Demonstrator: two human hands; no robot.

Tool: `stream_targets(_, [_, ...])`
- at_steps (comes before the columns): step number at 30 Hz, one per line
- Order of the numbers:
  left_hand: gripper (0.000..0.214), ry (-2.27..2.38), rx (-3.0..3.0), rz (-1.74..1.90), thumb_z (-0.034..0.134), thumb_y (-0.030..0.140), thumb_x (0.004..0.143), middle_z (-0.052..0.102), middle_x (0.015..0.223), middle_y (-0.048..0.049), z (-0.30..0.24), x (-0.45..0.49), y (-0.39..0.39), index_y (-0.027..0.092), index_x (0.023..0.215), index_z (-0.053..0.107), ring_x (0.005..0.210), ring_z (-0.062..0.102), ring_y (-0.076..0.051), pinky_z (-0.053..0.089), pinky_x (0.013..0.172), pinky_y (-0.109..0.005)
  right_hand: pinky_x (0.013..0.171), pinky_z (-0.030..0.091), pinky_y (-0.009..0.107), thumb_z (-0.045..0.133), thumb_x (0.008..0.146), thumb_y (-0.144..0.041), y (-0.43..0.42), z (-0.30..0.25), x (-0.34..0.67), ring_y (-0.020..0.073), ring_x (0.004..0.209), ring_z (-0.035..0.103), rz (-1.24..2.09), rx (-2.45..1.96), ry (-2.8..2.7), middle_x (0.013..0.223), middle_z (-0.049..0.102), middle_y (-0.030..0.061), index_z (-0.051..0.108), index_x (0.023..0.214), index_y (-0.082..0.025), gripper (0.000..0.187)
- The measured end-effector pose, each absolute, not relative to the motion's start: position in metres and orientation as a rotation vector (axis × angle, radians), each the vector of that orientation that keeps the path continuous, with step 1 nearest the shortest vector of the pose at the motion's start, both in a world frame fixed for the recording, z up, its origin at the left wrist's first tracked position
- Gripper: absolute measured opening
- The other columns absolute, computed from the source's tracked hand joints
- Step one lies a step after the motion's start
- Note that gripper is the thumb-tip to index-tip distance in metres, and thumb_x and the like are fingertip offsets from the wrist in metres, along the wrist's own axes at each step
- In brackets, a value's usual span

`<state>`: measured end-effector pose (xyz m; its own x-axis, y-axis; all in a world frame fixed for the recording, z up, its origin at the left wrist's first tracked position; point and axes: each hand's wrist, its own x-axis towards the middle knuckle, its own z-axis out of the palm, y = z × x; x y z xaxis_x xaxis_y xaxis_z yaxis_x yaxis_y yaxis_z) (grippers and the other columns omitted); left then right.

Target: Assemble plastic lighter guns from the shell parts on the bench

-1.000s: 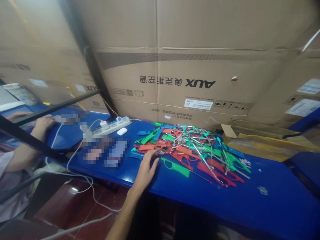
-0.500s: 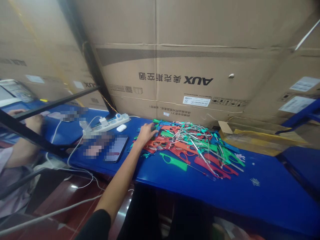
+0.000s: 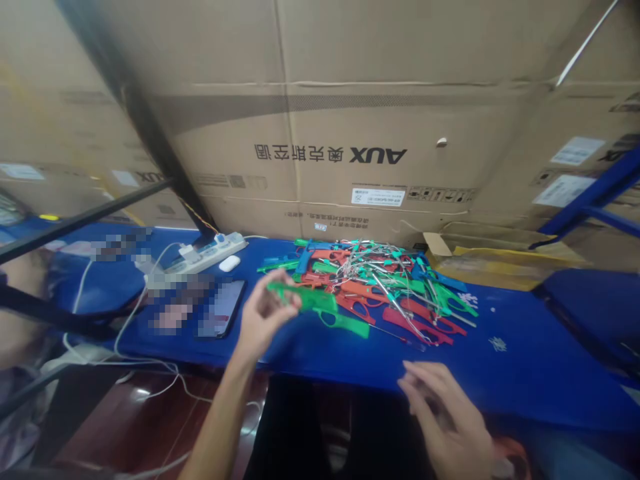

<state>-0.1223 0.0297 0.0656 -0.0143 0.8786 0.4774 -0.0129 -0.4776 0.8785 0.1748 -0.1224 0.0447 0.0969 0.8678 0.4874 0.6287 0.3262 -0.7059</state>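
With our left hand we grip a green handle by its left end, thumb and fingers closed on it, and hold it up in front of the left part of the pile of red, orange, green and blue handles, metal rods and tangled wires. (It is a little blurred, so we cannot make out its finer details.) From where we look, it overlaps a second green handle, which lies on the blue worktop at the pile's near edge. We have our right hand nearer to us than the pile, in front of its right part, its fingers loosely bent and released.

Left of the pile we see a phone, a white case and a power strip with plugs in it. Right of the pile lie small white pieces. Behind the pile rises a large cardboard box, its printing upside down. Well to the pile's left is another person's arm.
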Motion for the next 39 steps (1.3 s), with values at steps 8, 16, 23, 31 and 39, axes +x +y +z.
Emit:
stream_targets(8, [0.048, 1.3, 1.636, 1.221, 0.082, 0.049, 0.082, 0.076, 0.108, -0.0065, -0.019, -0.102, -0.06, 0.028, 0.123, 0.068, 0.109, 0.072, -0.029, 0.054, 0.106, -0.051, 0.087, 0.058, 0.043, 0.057, 0.1, -0.037, -0.075, 0.004, 0.217, 0.0281, 0.113, 0.066, 0.122, -1.567, -1.463, 0.126, 0.067, 0.0108, 0.069, 0.119, -0.026, 0.026])
stream_targets(16, [0.03, 1.309, 2.149, 1.006, 0.066, 0.036, 0.097, 0.075, 0.12, -0.0068, -0.011, -0.095, -0.026, 0.03, 0.127, 0.067, 0.12, 0.065, -0.029, 0.057, 0.099, -0.049, 0.088, 0.05, 0.05, 0.045, 0.101, -0.051, 0.01, 0.0, 0.226, 0.0334, 0.106, 0.058, -0.129, -1.788, -1.764, 0.116, 0.063, 0.0175, 0.073, 0.108, -0.02, 0.042])
stream_targets(23, [0.05, 1.347, 2.17, 0.908, 0.063, 0.034, 0.099, 0.061, 0.146, -0.0075, -0.006, -0.092, -0.028, 0.033, 0.147, 0.049, 0.141, 0.052, -0.029, 0.049, 0.113, -0.052, 0.081, 0.051, 0.049, 0.038, 0.103, -0.056, 0.027, 0.009, 0.227, 0.0341, 0.099, 0.065, -0.123, -1.788, -1.785, 0.109, 0.071, 0.0162, 0.074, 0.086, -0.02, 0.054])
stream_targets(31, [0.045, 1.225, 2.221, 1.172, 0.054, 0.019, 0.103, 0.064, 0.142, -0.0059, 0.019, -0.081, -0.034, 0.033, 0.145, 0.05, 0.142, 0.051, -0.027, 0.048, 0.113, -0.054, 0.085, 0.056, 0.04, 0.046, 0.104, -0.05, -0.005, 0.059, 0.236, 0.0276, 0.096, 0.075, -0.184, -1.584, -1.741, 0.104, 0.079, 0.0087, 0.073, 0.105, -0.023, 0.038])
stream_targets(39, [0.054, 1.015, 2.621, 1.005, 0.054, 0.03, 0.104, 0.051, 0.156, -0.013, 0.09, -0.027, -0.03, 0.021, 0.154, 0.037, 0.15, 0.041, -0.03, 0.036, 0.123, -0.059, 0.083, 0.06, 0.032, 0.046, 0.107, -0.034, -0.03, 0.092, 0.183, 0.0215, 0.093, 0.077, 0.078, -1.167, -2.099, 0.105, 0.08, 0.0049, 0.074, 0.108, -0.025, 0.029])
